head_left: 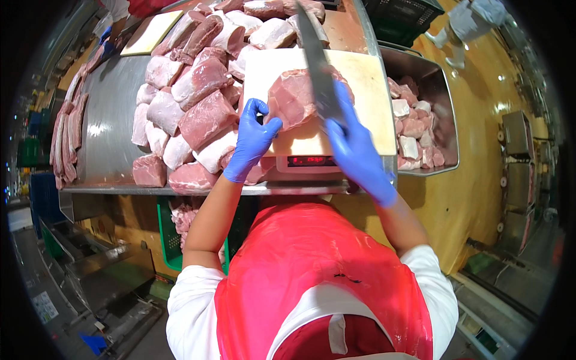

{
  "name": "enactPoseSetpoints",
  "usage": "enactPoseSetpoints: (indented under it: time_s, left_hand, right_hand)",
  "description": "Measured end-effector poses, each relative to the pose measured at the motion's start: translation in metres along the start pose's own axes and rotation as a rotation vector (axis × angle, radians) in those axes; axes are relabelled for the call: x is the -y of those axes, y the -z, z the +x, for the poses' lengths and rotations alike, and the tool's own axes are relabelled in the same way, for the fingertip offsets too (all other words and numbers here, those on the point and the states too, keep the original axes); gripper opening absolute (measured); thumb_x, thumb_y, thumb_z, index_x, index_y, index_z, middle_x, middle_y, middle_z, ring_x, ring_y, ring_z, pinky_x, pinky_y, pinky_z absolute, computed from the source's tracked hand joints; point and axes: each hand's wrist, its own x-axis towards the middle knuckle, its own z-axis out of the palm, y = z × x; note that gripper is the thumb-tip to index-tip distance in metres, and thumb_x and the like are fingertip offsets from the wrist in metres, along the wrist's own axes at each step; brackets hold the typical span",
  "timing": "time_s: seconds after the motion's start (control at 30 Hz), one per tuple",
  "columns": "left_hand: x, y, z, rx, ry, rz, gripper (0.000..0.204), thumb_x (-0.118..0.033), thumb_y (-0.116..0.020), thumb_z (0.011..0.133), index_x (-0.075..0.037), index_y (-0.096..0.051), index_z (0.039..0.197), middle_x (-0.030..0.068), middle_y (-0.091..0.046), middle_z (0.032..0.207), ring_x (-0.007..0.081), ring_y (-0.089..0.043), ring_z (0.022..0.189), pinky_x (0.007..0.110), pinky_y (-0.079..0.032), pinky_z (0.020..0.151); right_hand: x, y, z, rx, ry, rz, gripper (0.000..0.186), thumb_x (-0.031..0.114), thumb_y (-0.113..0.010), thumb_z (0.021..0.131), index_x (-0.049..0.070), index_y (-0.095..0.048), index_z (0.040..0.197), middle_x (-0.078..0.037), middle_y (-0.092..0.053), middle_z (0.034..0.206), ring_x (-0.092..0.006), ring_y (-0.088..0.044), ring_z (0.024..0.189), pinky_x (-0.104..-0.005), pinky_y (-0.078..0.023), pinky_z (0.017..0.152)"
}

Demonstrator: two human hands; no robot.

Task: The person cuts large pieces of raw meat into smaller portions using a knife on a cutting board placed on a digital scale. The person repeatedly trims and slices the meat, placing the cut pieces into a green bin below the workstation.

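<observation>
A pale cutting board (366, 96) sits at the front edge of the steel worktop (111, 120), on top of a scale whose red display (312, 161) faces the person. On the board lies 1 slab of raw pork (291, 99), pink with a white fat rim, toward the board's left half.

The left hand (252, 141), in a blue glove, rests at the board's left edge with its fingers (259, 108) curled onto the near left side of the pork, pressing it down. The right hand (354, 147), also blue-gloved, is wrapped around the handle of a long knife (318, 66); its fingers are closed on the handle, and the blade runs away from the person, across the right side of the pork and past the far edge of the board.

Left of the board, a heap of similar pork cuts (198, 102) covers the middle of the worktop and reaches its far edge. More strips of meat (66, 138) line the left edge. Just right of the worktop stands a steel tub (447, 114) holding smaller meat pieces (414, 129). A second cutting board (150, 33) lies at the far left corner. The person wears a red apron (312, 270) over white sleeves.
</observation>
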Motion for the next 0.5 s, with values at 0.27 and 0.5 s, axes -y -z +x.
enactPoseSetpoints:
  time_s: [0.27,0.5]
  left_hand:
    - [0.035,0.022,0.008,0.16,-0.165,-0.095,0.033,0.008,-0.063,0.081,-0.007,-0.043,0.102,0.0029,-0.046,0.093,0.01,-0.054,0.072,0.024,-0.049,0.057]
    - [0.034,0.041,0.022,0.182,-0.117,-0.077,0.03,0.001,-0.065,0.078,-0.005,-0.045,0.099,0.0015,-0.044,0.09,0.0099,-0.044,0.076,0.025,-0.044,0.067]
  right_hand:
    - [-0.005,-0.047,-0.006,0.141,-0.07,-0.467,0.072,0.008,-0.05,0.096,0.021,-0.022,0.161,-0.031,-0.065,0.09,-0.0486,-0.064,0.082,-0.0562,-0.05,0.073]
    - [0.033,-0.017,-0.107,0.328,-0.314,-0.959,0.083,0.002,-0.054,0.091,0.031,-0.021,0.162,-0.021,-0.058,0.08,-0.0392,-0.061,0.066,-0.0506,-0.05,0.059]
